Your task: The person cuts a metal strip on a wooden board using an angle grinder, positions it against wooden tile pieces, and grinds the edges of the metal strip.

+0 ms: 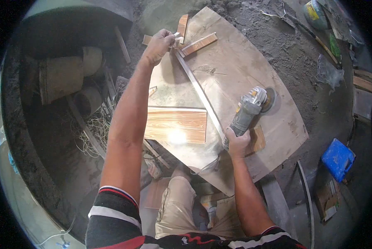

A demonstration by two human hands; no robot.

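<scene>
My right hand [238, 142] is wrapped round the rear of a grey angle grinder [246, 110], whose disc [269, 101] points up and to the right. At the upper left of the board, my left hand [162, 43] is closed at the far end of a long pale strip [200, 91]; what its fingers pinch is too small to make out. The strip runs diagonally between both hands. Wood-grain pieces [199, 44] lie just beside my left hand. A larger wood-grain tile [176, 124] rests left of the grinder, and another piece [257, 140] lies partly behind my right hand.
A pale board [277, 137] carries the pieces. On the left stand dusty cylindrical containers [61, 79] near tangled string [88, 135]. To the right are a blue container [337, 159], clear plastic [329, 73] and a long strip [305, 195]. My knees are below the board.
</scene>
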